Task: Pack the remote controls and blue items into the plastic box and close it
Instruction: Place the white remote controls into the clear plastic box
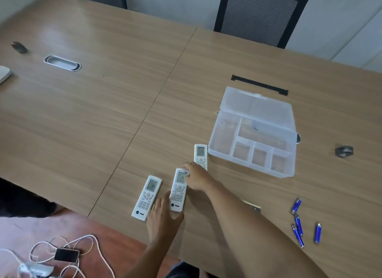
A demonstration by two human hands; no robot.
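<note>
Three white remote controls lie on the wooden table [103, 112]: the left one [147, 197], the middle one [178, 190], and a far one [200, 153] beside the box. My left hand [163, 217] grips the middle remote's near end and my right hand [196, 178] its far end. The clear plastic box [283, 172] stands open to the right, its compartments empty and its lid [256, 106] laid back. Several small blue items [298, 224] lie loose near the table's front right, away from both hands.
A black strip [259, 84] lies behind the box and a small dark object [343, 151] to its right. A black mesh chair [260, 17] stands at the far edge. A cable grommet [62, 62] is set in the table's left half. A phone [66, 255] with white cables lies on the floor.
</note>
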